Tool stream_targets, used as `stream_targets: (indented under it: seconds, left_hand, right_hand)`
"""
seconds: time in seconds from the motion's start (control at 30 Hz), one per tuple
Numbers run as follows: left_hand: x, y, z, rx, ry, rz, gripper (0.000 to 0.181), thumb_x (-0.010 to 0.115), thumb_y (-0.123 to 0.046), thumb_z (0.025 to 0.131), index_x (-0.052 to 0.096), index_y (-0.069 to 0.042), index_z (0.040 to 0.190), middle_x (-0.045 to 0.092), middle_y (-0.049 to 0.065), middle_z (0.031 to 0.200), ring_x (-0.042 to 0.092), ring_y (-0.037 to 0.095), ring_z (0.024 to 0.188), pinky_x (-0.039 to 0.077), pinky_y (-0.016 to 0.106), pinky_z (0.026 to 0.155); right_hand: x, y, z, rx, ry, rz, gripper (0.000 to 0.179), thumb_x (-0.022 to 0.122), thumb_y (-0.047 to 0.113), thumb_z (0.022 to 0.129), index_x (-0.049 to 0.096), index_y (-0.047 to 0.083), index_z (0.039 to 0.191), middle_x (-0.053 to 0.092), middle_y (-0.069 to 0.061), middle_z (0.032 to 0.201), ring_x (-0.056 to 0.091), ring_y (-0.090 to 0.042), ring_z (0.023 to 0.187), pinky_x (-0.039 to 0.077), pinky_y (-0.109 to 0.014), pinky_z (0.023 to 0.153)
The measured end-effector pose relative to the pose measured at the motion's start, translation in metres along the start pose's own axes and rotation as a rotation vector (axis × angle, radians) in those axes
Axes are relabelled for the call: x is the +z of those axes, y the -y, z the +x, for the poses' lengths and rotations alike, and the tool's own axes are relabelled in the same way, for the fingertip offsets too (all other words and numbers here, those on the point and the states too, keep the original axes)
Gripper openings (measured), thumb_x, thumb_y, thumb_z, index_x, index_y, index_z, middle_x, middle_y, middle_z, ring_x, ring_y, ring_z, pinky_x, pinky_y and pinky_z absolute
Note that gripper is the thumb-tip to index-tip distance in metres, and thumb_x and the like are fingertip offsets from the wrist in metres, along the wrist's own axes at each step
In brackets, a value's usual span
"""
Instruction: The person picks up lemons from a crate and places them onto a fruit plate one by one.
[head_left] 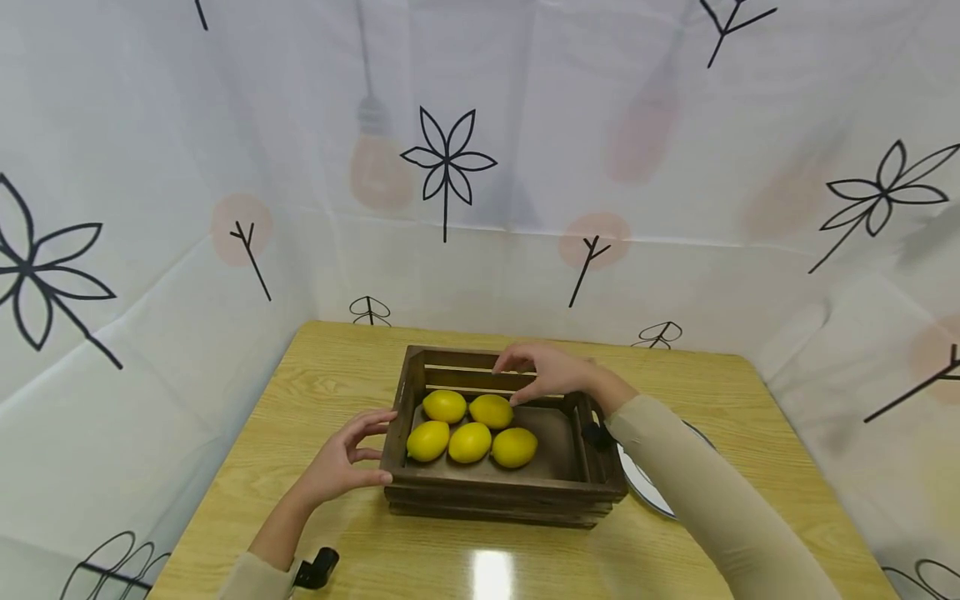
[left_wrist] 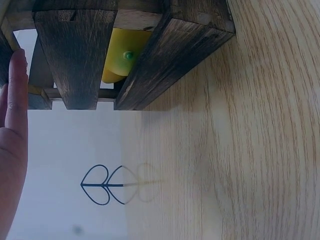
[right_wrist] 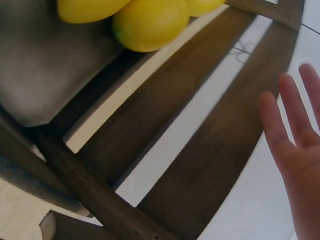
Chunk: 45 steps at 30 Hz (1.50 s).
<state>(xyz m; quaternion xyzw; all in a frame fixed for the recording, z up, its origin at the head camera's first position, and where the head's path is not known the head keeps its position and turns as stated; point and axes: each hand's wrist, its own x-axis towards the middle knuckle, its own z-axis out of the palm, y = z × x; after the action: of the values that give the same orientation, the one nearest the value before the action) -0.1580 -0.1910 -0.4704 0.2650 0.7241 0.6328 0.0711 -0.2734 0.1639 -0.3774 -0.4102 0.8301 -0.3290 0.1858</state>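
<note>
Several yellow lemons lie in the left half of a dark brown slatted wooden crate. My left hand rests its fingertips against the crate's left side, thumb near the front corner. One lemon shows between the slats in the left wrist view. Above the crate's back right part hovers my right hand, fingers spread and nothing held. Its thumb is close to the back-row lemon; whether they touch I cannot tell. In the right wrist view the right hand appears beside the slatted wall.
The crate stands on a light wood table. A white plate with a dark rim lies right of the crate, partly hidden by the right sleeve. White patterned cloth hangs behind and on both sides.
</note>
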Motion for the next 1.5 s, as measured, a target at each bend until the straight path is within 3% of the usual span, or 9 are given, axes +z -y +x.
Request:
stream_targets:
  seconds: [0.33, 0.67, 0.87, 1.13, 1.37, 1.5]
  left_hand:
    - [0.000, 0.000, 0.000, -0.016, -0.004, 0.004, 0.070, 0.073, -0.001, 0.078, 0.041, -0.010, 0.140, 0.034, 0.012, 0.142, 0.042, 0.013, 0.120, 0.049, 0.034, 0.088]
    - [-0.001, -0.001, 0.001, -0.013, -0.005, 0.015, 0.070, 0.074, -0.003, 0.078, 0.041, -0.009, 0.139, 0.035, 0.012, 0.142, 0.042, 0.015, 0.120, 0.049, 0.034, 0.087]
    - [-0.001, -0.002, 0.002, 0.013, 0.002, 0.013, 0.069, 0.074, -0.001, 0.078, 0.041, -0.005, 0.139, 0.035, 0.015, 0.141, 0.042, 0.019, 0.120, 0.049, 0.035, 0.087]
    - [-0.002, -0.003, 0.000, 0.027, 0.010, 0.021, 0.069, 0.074, -0.001, 0.078, 0.040, -0.004, 0.139, 0.035, 0.015, 0.141, 0.042, 0.016, 0.120, 0.049, 0.034, 0.087]
    - [-0.002, -0.002, 0.000, 0.022, 0.013, 0.018, 0.070, 0.074, -0.002, 0.078, 0.041, -0.005, 0.139, 0.036, 0.013, 0.140, 0.043, 0.016, 0.119, 0.049, 0.035, 0.087]
    - [-0.002, -0.001, 0.000, 0.020, 0.012, 0.017, 0.070, 0.074, -0.002, 0.078, 0.040, -0.004, 0.139, 0.036, 0.014, 0.140, 0.043, 0.015, 0.119, 0.049, 0.035, 0.087]
  right_hand:
    - [0.015, -0.013, 0.013, -0.015, 0.272, -0.074, 0.035, 0.075, 0.004, 0.077, 0.060, 0.004, 0.108, 0.055, 0.001, 0.112, 0.050, -0.023, 0.113, 0.039, -0.040, 0.099]
    - [0.027, -0.021, 0.026, 0.105, 0.452, -0.155, 0.033, 0.074, 0.000, 0.078, 0.063, 0.007, 0.108, 0.054, 0.005, 0.109, 0.051, -0.028, 0.109, 0.043, -0.042, 0.094]
    - [0.037, -0.029, 0.031, 0.200, 0.568, -0.259, 0.036, 0.075, -0.001, 0.076, 0.065, 0.018, 0.105, 0.054, 0.011, 0.113, 0.050, -0.015, 0.113, 0.042, -0.026, 0.094]
    - [0.046, -0.036, 0.033, 0.223, 0.614, -0.309, 0.048, 0.076, -0.004, 0.074, 0.062, 0.024, 0.110, 0.055, 0.010, 0.118, 0.048, -0.009, 0.114, 0.040, -0.026, 0.096]
    - [0.054, -0.038, 0.030, 0.291, 0.646, -0.357, 0.055, 0.079, 0.002, 0.072, 0.058, 0.029, 0.115, 0.052, 0.010, 0.116, 0.049, -0.009, 0.107, 0.044, -0.026, 0.089]
    - [0.057, -0.038, 0.030, 0.318, 0.646, -0.391, 0.056, 0.080, 0.005, 0.073, 0.057, 0.032, 0.117, 0.051, 0.010, 0.119, 0.048, -0.009, 0.109, 0.043, -0.028, 0.091]
